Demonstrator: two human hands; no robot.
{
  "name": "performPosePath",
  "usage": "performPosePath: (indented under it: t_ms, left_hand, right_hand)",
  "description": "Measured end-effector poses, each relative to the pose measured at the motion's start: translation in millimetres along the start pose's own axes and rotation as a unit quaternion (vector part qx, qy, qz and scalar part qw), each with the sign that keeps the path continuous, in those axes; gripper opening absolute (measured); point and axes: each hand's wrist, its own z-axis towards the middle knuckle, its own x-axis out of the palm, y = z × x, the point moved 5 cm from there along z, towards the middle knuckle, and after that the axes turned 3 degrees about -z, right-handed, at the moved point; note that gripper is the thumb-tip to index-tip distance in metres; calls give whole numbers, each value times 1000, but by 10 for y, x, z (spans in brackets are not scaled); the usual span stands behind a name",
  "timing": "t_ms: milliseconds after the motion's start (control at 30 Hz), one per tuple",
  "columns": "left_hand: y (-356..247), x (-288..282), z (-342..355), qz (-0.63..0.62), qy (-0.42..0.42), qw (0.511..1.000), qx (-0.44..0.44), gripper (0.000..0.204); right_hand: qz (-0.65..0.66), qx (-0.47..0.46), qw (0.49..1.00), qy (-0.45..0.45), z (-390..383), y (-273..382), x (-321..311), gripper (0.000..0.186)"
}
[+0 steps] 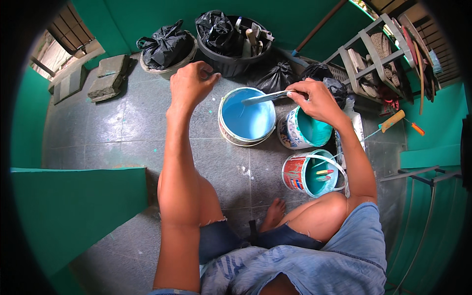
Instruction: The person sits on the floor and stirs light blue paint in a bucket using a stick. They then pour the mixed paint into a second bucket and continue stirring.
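Note:
My right hand [314, 98] pinches one end of a flat, paint-coated stick [266, 97]. Its other end reaches over the far part of a round white bucket [224, 129] that holds light blue paint [248, 120]. Whether the tip touches the paint I cannot tell. My left hand [191, 83] hovers up and left of this bucket, fingers loosely curled, thumb apart, with nothing visible in it. Beneath my right wrist stands a bucket of green paint [314, 130]. Nearer to me is a red-and-white bucket [294, 172] with a white handle, green paint inside and some tools in it.
Black bags fill a pale tub [169, 73] and a black tub [231, 63] at the back. A metal rack [376, 64] with footwear stands at far right, near a paint roller [392, 121]. Stone blocks [108, 78] lie far left; a green ledge [83, 211] juts out at near left.

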Motion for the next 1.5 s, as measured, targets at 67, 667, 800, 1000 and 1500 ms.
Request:
performPosePath:
  t_ms: [67, 667, 800, 1000, 1500]
  left_hand:
    - [20, -62, 22, -20, -30, 999, -9, 33]
    - [-16, -41, 96, -81, -56, 994, -49, 36]
    - [-18, 19, 107, -89, -38, 994, -41, 37]
    - [-46, 85, 121, -93, -21, 995, -42, 37]
    - [-33, 82, 117, -99, -9, 994, -43, 36]
  right_hand:
    - [-13, -3, 1000, -6, -30, 26, -75, 17]
    - [-206, -157, 965, -37, -731, -322, 1098, 31]
    - [-229, -204, 952, 6, -808, -275, 1020, 34]
    - [-258, -253, 930, 67, -778, -174, 638, 33]
    - [-84, -73, 992, -53, -312, -137, 169, 10]
